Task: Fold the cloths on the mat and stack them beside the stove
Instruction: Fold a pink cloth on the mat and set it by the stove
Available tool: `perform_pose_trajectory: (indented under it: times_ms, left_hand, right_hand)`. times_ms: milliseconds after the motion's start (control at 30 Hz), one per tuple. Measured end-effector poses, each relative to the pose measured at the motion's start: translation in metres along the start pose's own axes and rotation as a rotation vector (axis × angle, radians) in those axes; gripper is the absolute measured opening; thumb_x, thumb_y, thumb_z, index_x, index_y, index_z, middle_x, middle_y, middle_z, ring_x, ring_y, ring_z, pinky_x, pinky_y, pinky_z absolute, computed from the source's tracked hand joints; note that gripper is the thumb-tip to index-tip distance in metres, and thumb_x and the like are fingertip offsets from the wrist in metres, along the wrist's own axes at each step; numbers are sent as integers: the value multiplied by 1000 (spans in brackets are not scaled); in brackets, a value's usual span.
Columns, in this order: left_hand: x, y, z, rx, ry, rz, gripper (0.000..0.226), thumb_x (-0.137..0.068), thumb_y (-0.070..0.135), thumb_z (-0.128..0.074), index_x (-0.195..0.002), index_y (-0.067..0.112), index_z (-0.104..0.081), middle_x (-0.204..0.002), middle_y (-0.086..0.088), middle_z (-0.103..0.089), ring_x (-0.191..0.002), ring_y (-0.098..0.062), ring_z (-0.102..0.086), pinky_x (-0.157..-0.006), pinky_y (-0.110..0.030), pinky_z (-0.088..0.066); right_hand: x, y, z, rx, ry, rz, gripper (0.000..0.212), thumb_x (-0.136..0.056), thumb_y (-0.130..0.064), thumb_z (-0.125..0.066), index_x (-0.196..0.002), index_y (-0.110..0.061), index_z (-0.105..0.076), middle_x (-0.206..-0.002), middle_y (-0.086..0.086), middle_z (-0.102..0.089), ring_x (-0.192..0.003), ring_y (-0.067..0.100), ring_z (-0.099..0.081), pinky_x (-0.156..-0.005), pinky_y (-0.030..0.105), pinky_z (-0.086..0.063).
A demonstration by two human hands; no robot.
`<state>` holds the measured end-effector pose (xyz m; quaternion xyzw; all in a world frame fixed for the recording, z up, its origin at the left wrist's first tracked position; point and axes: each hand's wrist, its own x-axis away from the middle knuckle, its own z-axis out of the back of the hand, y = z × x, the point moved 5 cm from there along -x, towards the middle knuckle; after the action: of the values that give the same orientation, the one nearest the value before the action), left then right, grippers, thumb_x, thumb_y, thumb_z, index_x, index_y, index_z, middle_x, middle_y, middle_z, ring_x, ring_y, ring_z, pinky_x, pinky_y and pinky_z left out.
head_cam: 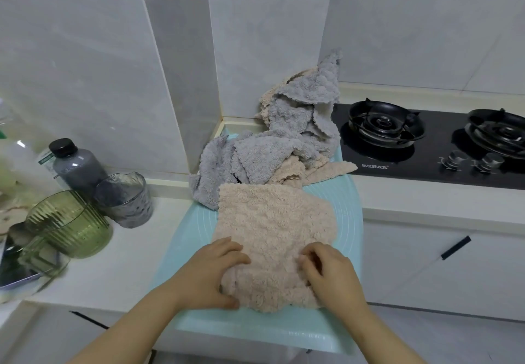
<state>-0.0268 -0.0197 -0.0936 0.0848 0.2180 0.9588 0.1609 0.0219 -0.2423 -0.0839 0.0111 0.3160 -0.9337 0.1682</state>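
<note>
The left hand [213, 272] grips the near left edge of the beige cloth [272, 221] between thumb and fingers. The right hand [332, 275] pinches its near right part with curled fingers. This cloth lies on the pale green mat [349, 213]. Behind it, a heap of grey and beige cloths [284, 142] lies just beside the black gas stove [426, 147].

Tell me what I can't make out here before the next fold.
Head view only:
- Cloth count in the pile: layers overlap.
- Near edge of the beige cloth: covered by the left hand and right hand gripping it.
- The right burner: cut off by the frame edge.
- The items at far left: blurred, partly cropped.
</note>
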Motion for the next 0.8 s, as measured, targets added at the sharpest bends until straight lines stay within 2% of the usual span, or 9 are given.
perform_pose_trajectory:
  times_ms: [133, 200, 300, 367, 433, 533, 633, 700, 800]
  left_hand:
    - [4, -12, 11, 76, 161, 83, 40, -63, 33, -69, -103, 29, -66, -99, 20, -59, -97, -1, -51, -82, -5, -33]
    - [3, -16, 15, 213, 178, 209, 25, -64, 20, -70, -83, 37, -68, -77, 25, -61, -79, 6, -54, -70, -4, -36]
    - [-1, -22, 19, 508, 232, 392, 18, -52, 24, -66, -62, 36, -58, -63, 19, -60, -62, 0, -51, -59, -18, -39]
    - [-5, -21, 18, 590, 212, 432, 28, -45, 33, -66, -70, 29, -55, -67, 13, -60, -65, -7, -51, -59, -20, -39]
    - [-9, -18, 16, 585, 153, 427, 45, -41, 45, -67, -81, 30, -56, -78, 11, -62, -73, -10, -55, -68, -24, -44]
    - [-11, -19, 12, 599, 132, 459, 48, -45, 55, -67, -85, 33, -57, -86, 9, -63, -80, -13, -57, -76, -32, -46]
    - [-8, -19, 14, 642, 221, 502, 28, -69, 43, -64, -85, 22, -55, -79, 6, -60, -75, -14, -52, -68, -29, -40]
    - [-6, -17, 20, 623, 325, 501, 8, -87, 21, -59, -87, 25, -52, -82, 4, -59, -74, -16, -50, -65, -24, -37]
    - [-5, -14, 25, 659, 432, 484, 24, -91, 7, -53, -96, 30, -48, -80, 12, -51, -68, -5, -46, -62, -18, -36]
  right_hand:
    - [9, -20, 10, 129, 217, 247, 15, -78, -34, -50, -68, -24, -52, -63, -14, -44, -59, 8, -43, -61, 16, -30]
    - [12, -33, 4, 144, 180, 402, 14, -76, -38, -53, -69, -26, -50, -60, -14, -47, -60, 6, -42, -64, 16, -27]
    - [12, -50, -14, 139, -32, 526, 22, -72, -52, -53, -85, -33, -52, -68, -16, -54, -70, 1, -46, -69, 16, -28]
    - [8, -57, -25, 173, -177, 438, 45, -68, -62, -45, -100, -33, -56, -87, -14, -60, -86, 8, -55, -76, 22, -33]
    - [6, -54, -35, 217, -319, 261, 71, -58, -73, -32, -113, -34, -54, -111, -14, -56, -108, 11, -48, -86, 30, -32]
    - [4, -60, -40, 332, -337, 185, 75, -58, -73, -38, -122, -34, -46, -120, -12, -47, -115, 13, -41, -90, 34, -30]
    - [3, -58, -45, 376, -260, 186, 45, -71, -49, -55, -112, -29, -55, -108, -8, -53, -103, 17, -50, -81, 37, -37]
    - [1, -58, -44, 340, -153, 208, 23, -59, -35, -59, -81, -31, -65, -78, -12, -59, -74, 12, -61, -58, 26, -38]
    - [0, -58, -39, 416, -101, 235, 21, -39, -27, -65, -60, -33, -62, -53, -14, -53, -47, 7, -53, -46, 17, -23]
